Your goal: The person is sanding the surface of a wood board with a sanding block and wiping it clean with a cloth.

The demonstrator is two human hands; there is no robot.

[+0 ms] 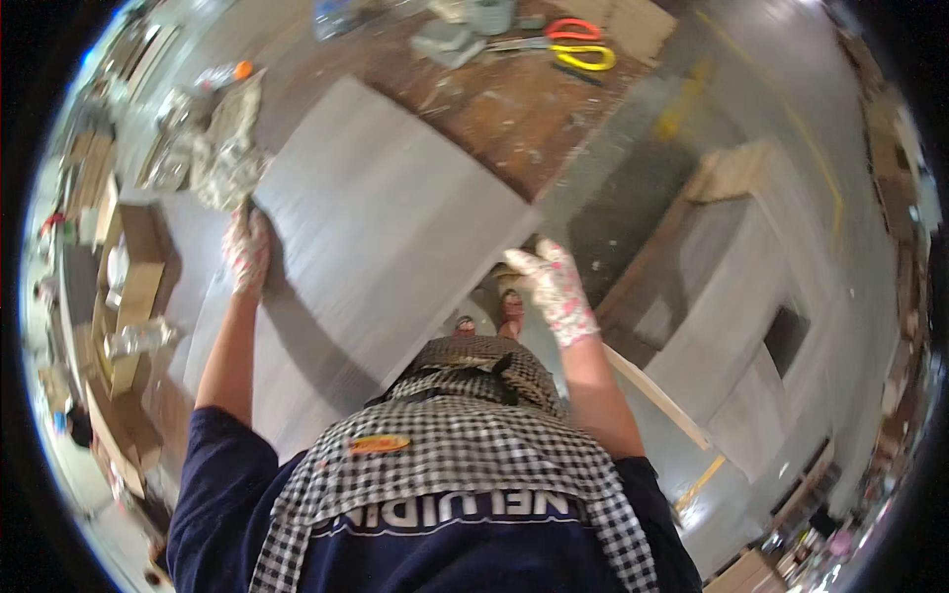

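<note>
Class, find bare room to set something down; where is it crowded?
The stained brown wooden tabletop is mostly bare between the rectangular grey panel and the red-and-yellow-handled scissors, as is the dark grey floor right of the tabletop. Crumpled translucent plastic crowds the panel's far-left edge.

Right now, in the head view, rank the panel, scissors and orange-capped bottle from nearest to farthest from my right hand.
1. Panel: its right corner is close by the right hand.
2. Scissors: ahead, near the top.
3. Bottle: far upper left.
</note>
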